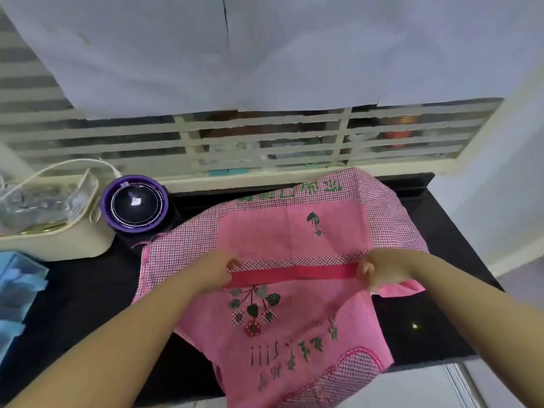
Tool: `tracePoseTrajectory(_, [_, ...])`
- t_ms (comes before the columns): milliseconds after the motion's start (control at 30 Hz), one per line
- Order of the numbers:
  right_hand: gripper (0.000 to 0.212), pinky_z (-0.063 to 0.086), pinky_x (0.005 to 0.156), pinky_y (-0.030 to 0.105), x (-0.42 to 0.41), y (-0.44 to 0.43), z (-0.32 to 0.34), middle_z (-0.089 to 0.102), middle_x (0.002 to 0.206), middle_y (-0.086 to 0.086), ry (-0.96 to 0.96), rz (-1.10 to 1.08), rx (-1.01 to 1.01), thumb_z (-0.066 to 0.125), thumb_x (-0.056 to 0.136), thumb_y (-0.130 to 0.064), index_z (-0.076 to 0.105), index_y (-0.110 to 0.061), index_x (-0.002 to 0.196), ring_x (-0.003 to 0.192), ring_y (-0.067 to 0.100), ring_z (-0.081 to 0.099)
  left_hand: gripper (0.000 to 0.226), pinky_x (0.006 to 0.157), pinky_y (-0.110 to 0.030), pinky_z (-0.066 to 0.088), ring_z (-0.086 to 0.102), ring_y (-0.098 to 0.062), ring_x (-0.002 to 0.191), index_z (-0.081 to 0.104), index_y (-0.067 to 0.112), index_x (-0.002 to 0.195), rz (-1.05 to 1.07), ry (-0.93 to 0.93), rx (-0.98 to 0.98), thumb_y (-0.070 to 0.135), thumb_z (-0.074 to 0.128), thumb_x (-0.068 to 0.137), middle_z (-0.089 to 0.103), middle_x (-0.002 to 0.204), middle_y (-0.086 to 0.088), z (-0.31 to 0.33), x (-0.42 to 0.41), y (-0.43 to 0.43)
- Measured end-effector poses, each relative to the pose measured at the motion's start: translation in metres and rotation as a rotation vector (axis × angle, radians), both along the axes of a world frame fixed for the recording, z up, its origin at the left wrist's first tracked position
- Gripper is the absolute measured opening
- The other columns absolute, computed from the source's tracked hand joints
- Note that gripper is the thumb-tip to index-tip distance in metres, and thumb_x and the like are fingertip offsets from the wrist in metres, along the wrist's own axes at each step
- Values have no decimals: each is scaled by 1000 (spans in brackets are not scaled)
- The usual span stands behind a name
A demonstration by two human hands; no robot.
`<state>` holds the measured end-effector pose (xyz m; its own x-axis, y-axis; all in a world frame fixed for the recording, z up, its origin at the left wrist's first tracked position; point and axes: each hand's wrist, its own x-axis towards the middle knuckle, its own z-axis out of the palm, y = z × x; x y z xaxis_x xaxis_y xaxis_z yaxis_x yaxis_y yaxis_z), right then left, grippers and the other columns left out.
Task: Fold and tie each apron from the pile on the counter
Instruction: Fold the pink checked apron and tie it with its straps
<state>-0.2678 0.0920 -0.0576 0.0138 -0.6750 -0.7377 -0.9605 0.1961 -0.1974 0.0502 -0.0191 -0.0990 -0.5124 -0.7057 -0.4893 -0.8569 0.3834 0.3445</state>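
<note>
Tension runs crosswise at this moment: the red band (294, 275) stretches left to right between your two hands, so its long axis lies square to your forearms, parallel to the near edge of the worktop (88, 290). Your left hand (216, 270) pinches one end and your right hand (382, 269) grips the other with curled fingers (365, 270), both closed on the band and about level with each other, so neither has the shorter reach. The pink apron (294, 228) lies spread under the band. Its checked border reaches back almost to the window louvres (265, 136), and its printed lower part drapes toward you and hangs over the near edge. Whether the cloth under your hands is one apron folded on itself or two stacked, you cannot tell from here. Any fold, I judge, has to turn about that crosswise line, away from you or toward you. Room away from you is short, since the louvres close it off. On the left there is bare worktop, bounded by the purple round device (134, 203) and the cream tray (59, 242). On the right only a narrow dark strip is left before the worktop ends, so keep the cloth from sliding off there.
</note>
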Motion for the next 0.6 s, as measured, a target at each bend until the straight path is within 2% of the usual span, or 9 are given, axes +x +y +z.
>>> tracePoseTrajectory(67, [24,48,74,21,-6,-5,-10,69,91,8,-77,-92,-66,57,74,-9,68,-5,95,77,12,58,49,100,-27,43,52,-14,118,51,20,134,-9,-13,-71,22,66,88,51,134,2,-20,6,-2])
tracePoseTrajectory(167, [28,46,85,22,-7,-5,-30,66,106,0,-146,-139,-282,62,80,-13,68,-14,107,97,15,61,63,102,-34,43,48,-15,119,44,24,140,-4,-9,-87,38,69,84,44,136,2,-46,11,6])
tracePoseTrajectory(233, [41,43,94,29,-10,-2,-54,56,118,1,-54,-71,-364,64,83,-17,59,-15,123,111,20,53,66,104,-34,42,45,-16,123,39,24,143,11,17,-152,36,68,85,41,139,3,-56,14,12])
tracePoseTrajectory(300, [54,40,104,39,-16,3,-77,45,133,5,85,-79,-309,59,87,-19,43,-17,139,123,25,43,63,103,-33,43,46,-15,123,41,25,142,19,39,-229,32,68,85,42,139,3,-63,17,14])
tracePoseTrajectory(367, [61,34,110,41,-26,6,-91,35,144,7,163,-93,-291,56,89,-17,34,-18,146,130,28,37,64,105,-32,41,45,-16,123,42,24,142,56,71,-239,31,69,84,41,139,3,-68,23,12])
tracePoseTrajectory(433, [63,36,109,39,-36,6,-95,36,144,6,165,-79,-344,59,87,-15,36,-18,145,128,27,39,69,108,-31,37,43,-16,125,41,23,143,78,102,-195,31,72,82,38,139,3,-71,30,7])
tracePoseTrajectory(500, [56,41,103,37,-44,3,-95,44,134,4,110,-77,-382,65,84,-13,47,-16,137,120,25,47,68,108,-30,36,43,-16,123,45,20,140,70,109,-151,30,75,79,38,136,4,-74,38,1])
tracePoseTrajectory(600, [28,45,84,31,-48,0,-98,53,109,-1,80,-51,-442,65,82,-11,60,-16,109,101,22,57,46,101,-32,42,46,-13,110,57,21,122,32,124,-160,28,74,80,43,120,9,-77,42,-3])
